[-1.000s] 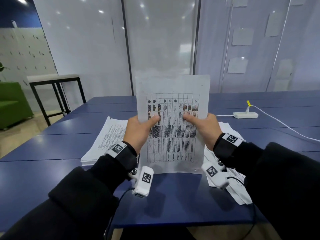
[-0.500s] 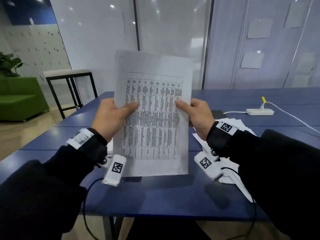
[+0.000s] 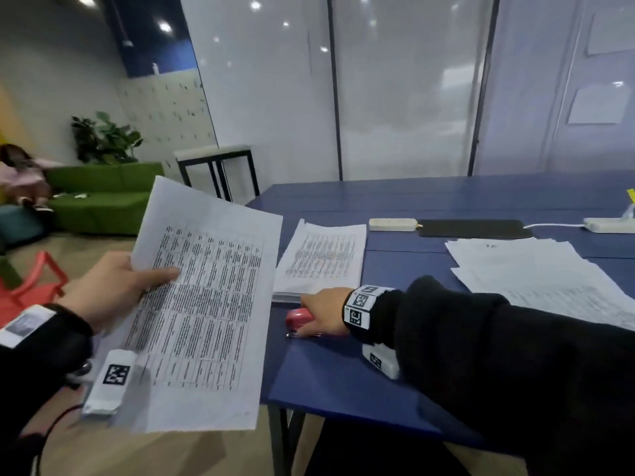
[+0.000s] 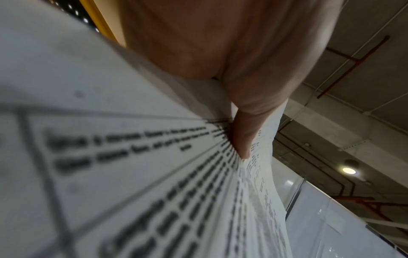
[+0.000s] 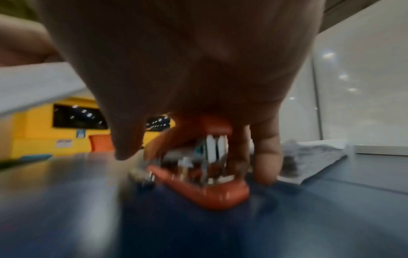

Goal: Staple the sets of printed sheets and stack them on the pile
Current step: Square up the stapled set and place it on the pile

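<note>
Paper sits in my left hand [image 3: 113,286] alone now: a moment ago both hands held this set of sheets [image 3: 202,304] upright before me, and now it hangs at the lower left of the frame, off the table edge, thumb pinched across the print. My right hand [image 3: 324,316] has let go and dropped to the red stapler [image 3: 299,317] at centre frame, on the blue table [image 3: 343,383], fingers curling around its body; the wrist view is blurred, so I judge the hold only just closing. The pile [image 3: 323,259] lies just above the stapler. Loose sheets [image 3: 536,273] wait at right. Stapling, I judge, comes next: one corner of the set into the stapler's mouth.
</note>
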`<state>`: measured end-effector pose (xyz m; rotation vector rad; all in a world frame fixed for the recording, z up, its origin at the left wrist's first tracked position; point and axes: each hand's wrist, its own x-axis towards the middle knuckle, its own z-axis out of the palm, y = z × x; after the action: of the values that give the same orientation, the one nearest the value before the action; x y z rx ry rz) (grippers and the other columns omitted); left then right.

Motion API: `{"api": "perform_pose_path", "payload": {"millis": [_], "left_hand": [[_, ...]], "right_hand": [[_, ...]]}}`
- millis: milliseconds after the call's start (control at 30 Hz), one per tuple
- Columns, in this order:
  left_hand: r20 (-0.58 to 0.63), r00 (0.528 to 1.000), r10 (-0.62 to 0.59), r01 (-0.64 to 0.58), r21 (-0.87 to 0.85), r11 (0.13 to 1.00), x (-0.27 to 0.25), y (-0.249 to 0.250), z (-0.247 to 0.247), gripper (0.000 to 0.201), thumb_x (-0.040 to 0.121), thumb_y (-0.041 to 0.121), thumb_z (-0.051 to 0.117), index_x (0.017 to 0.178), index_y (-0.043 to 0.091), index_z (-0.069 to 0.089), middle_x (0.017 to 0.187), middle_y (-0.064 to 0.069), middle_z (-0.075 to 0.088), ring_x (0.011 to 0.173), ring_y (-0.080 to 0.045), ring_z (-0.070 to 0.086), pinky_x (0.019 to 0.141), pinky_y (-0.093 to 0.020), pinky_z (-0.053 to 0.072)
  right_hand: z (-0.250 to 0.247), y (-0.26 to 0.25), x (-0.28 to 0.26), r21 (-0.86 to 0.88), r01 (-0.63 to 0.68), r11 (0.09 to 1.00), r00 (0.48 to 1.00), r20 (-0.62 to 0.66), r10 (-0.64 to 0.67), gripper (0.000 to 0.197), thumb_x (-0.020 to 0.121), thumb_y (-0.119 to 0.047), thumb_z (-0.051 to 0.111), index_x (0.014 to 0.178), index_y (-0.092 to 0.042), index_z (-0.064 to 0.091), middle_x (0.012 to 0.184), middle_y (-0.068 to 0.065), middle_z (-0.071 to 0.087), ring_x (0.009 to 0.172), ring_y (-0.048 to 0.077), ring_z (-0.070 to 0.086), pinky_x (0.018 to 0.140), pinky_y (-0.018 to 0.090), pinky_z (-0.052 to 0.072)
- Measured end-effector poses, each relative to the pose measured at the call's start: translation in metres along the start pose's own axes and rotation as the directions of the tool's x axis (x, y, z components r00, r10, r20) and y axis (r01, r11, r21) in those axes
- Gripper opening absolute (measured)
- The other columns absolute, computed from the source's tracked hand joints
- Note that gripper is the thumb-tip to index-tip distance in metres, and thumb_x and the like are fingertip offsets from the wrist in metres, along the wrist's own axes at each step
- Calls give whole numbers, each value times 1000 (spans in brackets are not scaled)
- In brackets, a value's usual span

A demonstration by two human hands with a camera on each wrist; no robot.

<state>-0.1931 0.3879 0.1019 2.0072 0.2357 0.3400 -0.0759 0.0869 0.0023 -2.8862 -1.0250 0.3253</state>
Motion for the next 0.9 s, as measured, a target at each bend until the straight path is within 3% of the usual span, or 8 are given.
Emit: {"api": "perform_pose_path", "payload": {"millis": [100,167,233,300,433,600,700,900], "left_hand": [[41,998,-41,41,1,999,-7,-14,3,19,93,12,72,107,-1,75,96,-19,79,88,-41,77,86,-53,61],[51,998,-46,48,-30,998,-4,-15,9,18,94,10,70,108,-1,74,98,-21,78,88,-42,77,82,-53,63],[82,996,-25,31,-73,997,-2,-6,23,16,95,5,67,109,-1,73,100,-22,78,86,-39,77,70,-44,66],[114,993,-7,19,-106,994,5,3,42,13,96,3,65,106,2,72,97,-17,79,79,-30,78,63,-36,65],[241,969,50,-19,-126,992,26,13,101,17,88,16,76,103,8,79,105,-11,80,95,-31,78,90,-49,60],[407,912,59,4,-152,988,22,33,212,14,94,3,70,107,1,75,98,-12,80,88,-28,78,71,-30,64],[520,853,33,25,-104,994,16,37,268,15,95,9,71,108,3,76,98,-15,80,89,-36,78,87,-53,62],[658,752,-26,22,14,1000,22,43,317,19,93,18,76,104,3,76,98,-21,78,90,-46,75,87,-67,58]], "right_hand": [[6,3,-4,119,-35,992,999,-30,39,46,101,-47,59,120,-5,61,117,18,69,104,35,65,75,33,41],[4,21,-9,353,-72,933,996,-23,85,43,100,-44,60,110,-3,66,109,18,72,96,33,66,73,34,44],[2,47,-20,713,-88,695,987,-31,157,40,91,-44,69,102,-5,64,104,22,71,93,35,67,77,44,56],[-2,78,-38,951,-25,308,952,-72,298,39,83,-39,77,100,-8,62,99,21,71,95,42,70,86,63,58],[-22,141,-85,979,198,-58,732,-108,672,23,89,-34,76,95,-14,68,86,11,66,63,24,63,60,41,57],[-25,208,-124,931,325,-166,463,-3,886,23,90,-35,68,75,-23,57,55,-1,48,44,17,50,58,30,52],[-18,237,-135,911,352,-217,353,86,932,31,90,-44,72,88,-15,61,66,4,57,53,19,57,58,37,60],[11,270,-139,931,312,-190,338,78,938,47,97,-55,55,90,-8,60,73,15,56,55,28,61,49,41,58]]}}
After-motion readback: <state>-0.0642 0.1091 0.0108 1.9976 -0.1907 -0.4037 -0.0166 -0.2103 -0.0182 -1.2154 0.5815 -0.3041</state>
